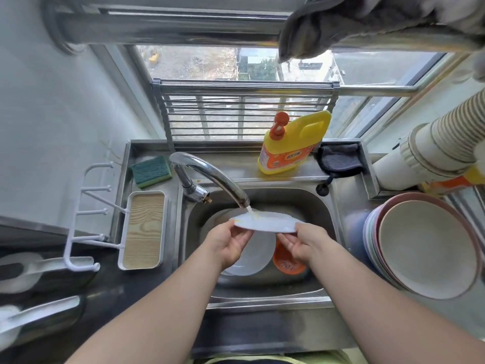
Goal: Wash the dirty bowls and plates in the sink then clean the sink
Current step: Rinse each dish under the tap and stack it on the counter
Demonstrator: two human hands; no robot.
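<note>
Both hands grip a white plate [265, 224] over the sink [309, 206] under the faucet [210, 177], left hand [227, 244] at its nine o'clock rim, right hand [304, 241] at three o'clock, another plate [256, 254] lying below.

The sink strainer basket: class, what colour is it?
Orange. The strainer basket lies in the sink, seen in the head view.
</note>
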